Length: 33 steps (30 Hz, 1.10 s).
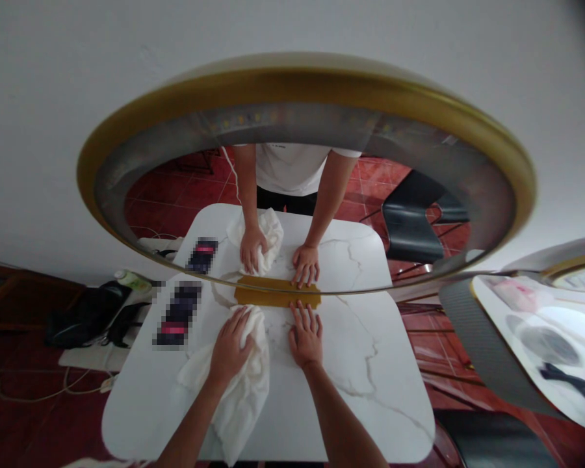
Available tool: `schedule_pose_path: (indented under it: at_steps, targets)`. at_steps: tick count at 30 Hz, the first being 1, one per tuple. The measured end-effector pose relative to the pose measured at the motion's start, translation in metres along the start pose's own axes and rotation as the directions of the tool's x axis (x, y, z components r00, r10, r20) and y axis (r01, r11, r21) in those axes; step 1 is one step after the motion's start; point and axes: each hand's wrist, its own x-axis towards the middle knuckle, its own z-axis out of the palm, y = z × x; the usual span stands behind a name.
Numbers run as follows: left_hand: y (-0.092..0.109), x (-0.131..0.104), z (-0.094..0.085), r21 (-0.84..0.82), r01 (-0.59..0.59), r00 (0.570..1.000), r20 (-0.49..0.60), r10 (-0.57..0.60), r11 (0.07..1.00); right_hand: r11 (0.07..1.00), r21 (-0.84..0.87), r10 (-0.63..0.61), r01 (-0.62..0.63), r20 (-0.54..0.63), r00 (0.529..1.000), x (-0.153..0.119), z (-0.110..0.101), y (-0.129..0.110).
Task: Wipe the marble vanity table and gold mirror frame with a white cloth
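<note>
My left hand (231, 346) presses down on a crumpled white cloth (238, 416) with its fingers curled over it. Part of the cloth trails toward the table's near edge. My right hand (305, 335) lies with fingers spread on the marble-patterned white table (365, 409). Its fingertips touch the near side of a flat gold plate (268, 298) beneath the mirror. The large gold-framed mirror (297, 214) stands at the table's far side and reflects both arms and the cloth. No object shows under my right palm.
A blurred-out dark phone-like item (178, 315) lies at the table's left. Beyond that side are a black bag (88, 315), a bottle (132, 281) and cables. To the right stand a black chair (492, 439) and another white-topped table (531, 344) with things on it.
</note>
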Motion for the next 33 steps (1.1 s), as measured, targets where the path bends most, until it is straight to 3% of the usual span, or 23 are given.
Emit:
schedule_pose_path:
  at_steps: [5, 11, 22, 33]
  targets:
    - [-0.011, -0.001, -0.005, -0.074, 0.155, 0.978, -0.127, -0.164, 0.985, 1.000, 0.002, 0.005, -0.005, 0.005, 1.000, 0.000, 0.000, 0.000]
    - [-0.020, 0.012, 0.004, -0.174, 0.275, 0.916, -0.249, -0.313, 0.945, 1.000, 0.003, 0.002, -0.002, 0.009, 1.000, 0.000, 0.000, 0.000]
    - [-0.028, 0.054, 0.002, -0.319, 0.273, 0.926, -0.167, -0.338, 0.908, 1.000, 0.002, 0.001, -0.001, 0.002, 1.000, 0.000, 0.001, 0.000]
    - [-0.018, 0.019, 0.006, -0.373, 0.282, 0.925, -0.138, -0.353, 0.884, 1.000, 0.024, -0.001, 0.001, -0.003, 1.000, -0.001, 0.002, 0.001]
